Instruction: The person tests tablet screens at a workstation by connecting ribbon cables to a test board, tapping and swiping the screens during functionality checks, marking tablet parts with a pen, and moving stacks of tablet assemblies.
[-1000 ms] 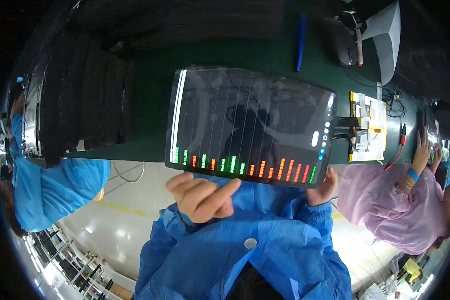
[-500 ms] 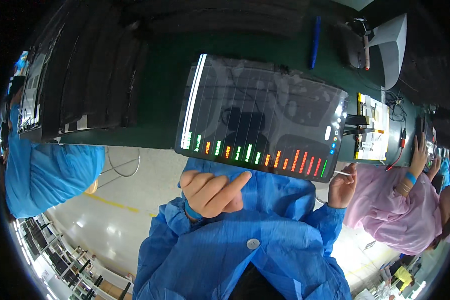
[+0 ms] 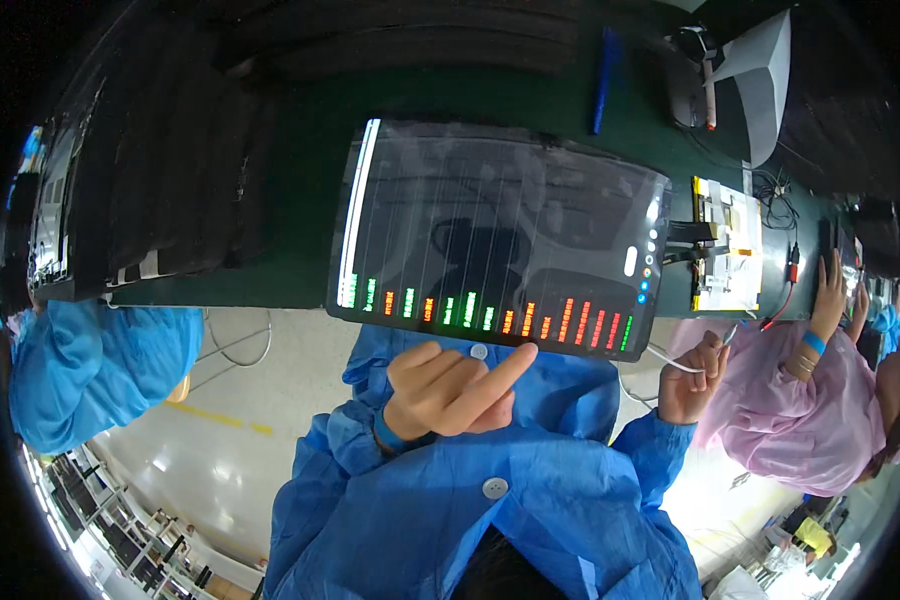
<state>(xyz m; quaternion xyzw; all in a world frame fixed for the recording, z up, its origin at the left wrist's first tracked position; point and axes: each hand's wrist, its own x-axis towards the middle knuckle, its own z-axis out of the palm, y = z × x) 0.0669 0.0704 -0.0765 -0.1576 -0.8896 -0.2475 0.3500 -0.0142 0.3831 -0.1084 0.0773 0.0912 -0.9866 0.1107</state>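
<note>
A dark display panel (image 3: 490,230) with a lit screen reaches over the front edge of the green bench, rows of coloured text along its near side. My left hand (image 3: 455,390) points with its index finger stretched out, the other fingers curled and nothing held. That fingertip is at the panel's near edge; whether it touches I cannot tell. Past the panel's right corner, my right hand (image 3: 692,385) pinches a white cable (image 3: 675,362), whose small plug end sticks up above the fingers. Black flat connectors (image 3: 688,233) run from the panel to a white and yellow-edged assembly (image 3: 740,245).
A blue pen-like stick (image 3: 603,80) lies on the green bench (image 3: 300,220) behind the panel. Black wires with a red clip (image 3: 793,262) are at the right. A co-worker in pink (image 3: 785,400) sits at right; someone in blue (image 3: 110,370) is at left.
My left index finger has moved rightward along the panel's near edge. The right hand has shifted slightly right, showing more white cable. The panel and bench sit further left in view.
</note>
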